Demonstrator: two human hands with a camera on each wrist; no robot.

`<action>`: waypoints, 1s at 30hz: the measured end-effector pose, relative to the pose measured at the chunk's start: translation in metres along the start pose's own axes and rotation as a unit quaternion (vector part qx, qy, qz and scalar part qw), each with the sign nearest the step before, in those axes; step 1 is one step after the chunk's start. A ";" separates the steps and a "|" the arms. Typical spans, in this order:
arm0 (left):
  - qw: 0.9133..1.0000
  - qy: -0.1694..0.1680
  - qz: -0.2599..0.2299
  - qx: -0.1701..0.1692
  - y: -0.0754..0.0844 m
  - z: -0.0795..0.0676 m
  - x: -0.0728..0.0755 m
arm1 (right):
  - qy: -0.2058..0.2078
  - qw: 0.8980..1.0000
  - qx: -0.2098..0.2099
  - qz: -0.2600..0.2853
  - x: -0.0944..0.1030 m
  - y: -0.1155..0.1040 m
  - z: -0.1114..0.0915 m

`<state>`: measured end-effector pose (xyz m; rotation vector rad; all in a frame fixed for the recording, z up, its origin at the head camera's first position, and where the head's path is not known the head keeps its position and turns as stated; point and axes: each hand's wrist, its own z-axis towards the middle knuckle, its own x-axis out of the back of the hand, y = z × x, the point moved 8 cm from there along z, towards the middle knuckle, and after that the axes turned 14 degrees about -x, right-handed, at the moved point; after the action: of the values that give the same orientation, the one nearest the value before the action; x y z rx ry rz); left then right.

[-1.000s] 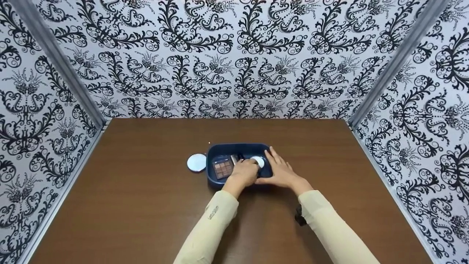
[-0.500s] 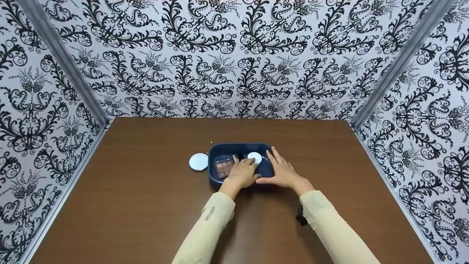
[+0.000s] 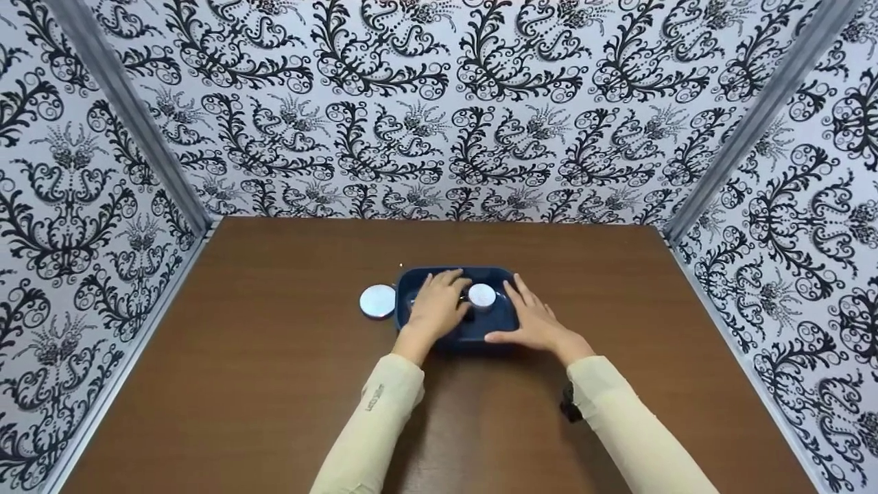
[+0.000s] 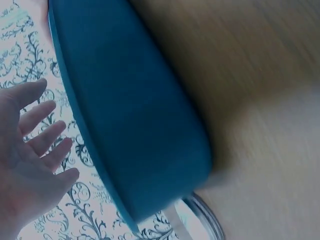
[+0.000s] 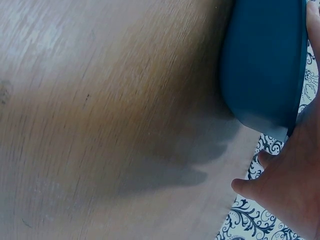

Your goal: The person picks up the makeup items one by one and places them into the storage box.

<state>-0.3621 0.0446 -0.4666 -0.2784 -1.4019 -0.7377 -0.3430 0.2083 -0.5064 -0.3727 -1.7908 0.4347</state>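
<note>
A dark blue rectangular bin stands on the table; its side wall fills much of both wrist views. My left hand is over the bin's left half, fingers spread and nothing in its grasp. It hides most of what lies beneath it. Beside its fingertips, a round white-topped item sits inside the bin, toward the right. My right hand rests at the bin's right end, fingers straight along the rim and thumb near the front corner. In the left wrist view, the left hand's palm shows above the rim.
A flat round white disc lies on the brown wooden table, just left of the bin. A tiny pale speck is behind it. Patterned white-and-black panels enclose the table at the back and sides.
My left hand has drawn off the round white-topped item and shifted left, now covering the brown-squared palette. The right hand stays at the bin's right end.
</note>
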 end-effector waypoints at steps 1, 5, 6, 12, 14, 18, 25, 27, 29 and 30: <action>1.000 0.005 -0.002 0.003 -0.003 -0.001 0.003 | 0.000 1.000 -0.001 0.002 0.000 0.000 0.000; 0.999 0.029 -0.013 0.011 -0.012 -0.005 0.014 | 0.006 1.000 0.000 0.003 0.001 0.001 0.000; 0.999 0.035 -0.015 0.013 -0.015 -0.007 0.016 | 0.006 1.000 -0.001 0.002 0.001 0.001 0.001; 0.996 0.076 -0.015 0.031 -0.030 -0.016 0.026 | 0.007 1.000 0.004 -0.008 -0.001 0.001 0.003; 0.995 0.091 -0.014 0.037 -0.035 -0.019 0.029 | 0.009 1.000 0.004 -0.005 -0.001 0.001 0.003; 0.992 0.114 -0.018 0.060 -0.047 -0.023 0.035 | 0.012 1.000 0.005 -0.004 -0.002 0.001 0.003; 0.980 0.161 -0.027 0.109 -0.072 -0.038 0.042 | 0.018 1.000 0.012 -0.005 0.000 -0.001 0.003; 0.978 0.166 -0.029 0.120 -0.079 -0.043 0.041 | 0.019 1.000 0.013 -0.004 0.000 -0.001 0.003; 0.978 0.163 -0.026 0.128 -0.084 -0.047 0.039 | 0.019 1.000 0.012 -0.003 0.000 -0.001 0.002; 0.978 0.160 -0.024 0.133 -0.087 -0.049 0.037 | 0.020 1.000 0.011 -0.002 0.001 -0.001 0.002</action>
<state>-0.3770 -0.0605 -0.4611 0.0819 -1.1845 -0.5957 -0.3454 0.2075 -0.5059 -0.3604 -1.7471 0.4411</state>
